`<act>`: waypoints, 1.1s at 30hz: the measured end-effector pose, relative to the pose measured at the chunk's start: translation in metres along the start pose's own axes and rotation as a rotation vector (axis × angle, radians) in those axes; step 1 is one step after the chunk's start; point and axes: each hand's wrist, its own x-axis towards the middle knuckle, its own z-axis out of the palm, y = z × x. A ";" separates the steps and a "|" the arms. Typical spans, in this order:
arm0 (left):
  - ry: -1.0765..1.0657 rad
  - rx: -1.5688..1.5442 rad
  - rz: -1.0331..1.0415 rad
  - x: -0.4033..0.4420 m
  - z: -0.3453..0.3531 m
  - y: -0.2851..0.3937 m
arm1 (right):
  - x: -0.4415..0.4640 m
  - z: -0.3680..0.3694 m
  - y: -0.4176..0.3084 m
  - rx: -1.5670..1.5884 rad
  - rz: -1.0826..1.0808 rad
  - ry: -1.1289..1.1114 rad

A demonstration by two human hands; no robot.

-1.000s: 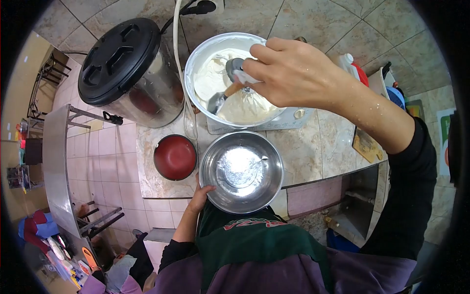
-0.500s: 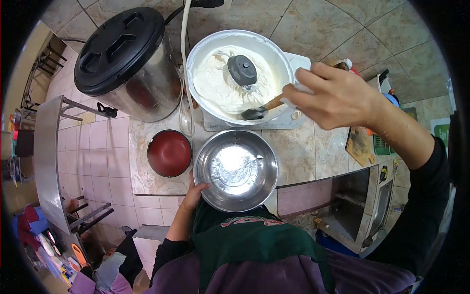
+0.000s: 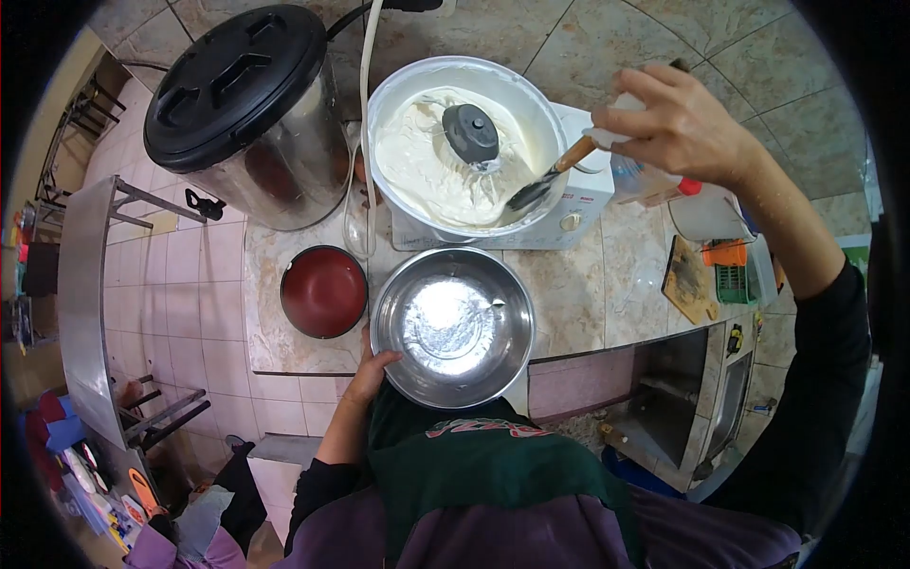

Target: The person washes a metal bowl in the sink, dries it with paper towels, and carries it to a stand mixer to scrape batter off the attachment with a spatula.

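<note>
My left hand (image 3: 370,375) is closed on the near-left rim of a steel mixing bowl (image 3: 512,351), thumb over the edge; a small white smear sits inside it. Raised above the counter, my right hand (image 3: 678,123) grips the wooden handle of a spatula (image 3: 574,154). Something white, perhaps a cloth, shows at its fingers. The spatula's dark blade dips into white cream (image 3: 417,156) at the right side of a white mixer bowl (image 3: 378,100). A grey hub with a wire whisk (image 3: 471,133) stands in the cream. Beneath is a white mixer base (image 3: 583,199).
A red bowl (image 3: 324,291) sits left of the steel bowl. Behind it stands a large steel pot (image 3: 294,180) with a black lid (image 3: 237,90); a white cable (image 3: 366,104) hangs beside it. A wooden board (image 3: 689,280) and green basket (image 3: 732,283) are at right.
My right hand has moved up and to the right, and the spatula blade has shifted right and slightly up along the mixer bowl's side. My left hand stays on the steel bowl.
</note>
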 end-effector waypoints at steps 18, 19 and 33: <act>-0.038 -0.004 0.006 0.003 -0.004 -0.004 | -0.018 -0.043 0.004 -0.106 0.175 -0.112; -0.040 -0.005 0.005 0.003 -0.004 -0.003 | -0.020 -0.044 0.004 -0.107 0.201 -0.116; -0.032 -0.012 0.000 0.003 -0.003 -0.002 | -0.035 0.002 -0.039 -0.013 0.711 -0.405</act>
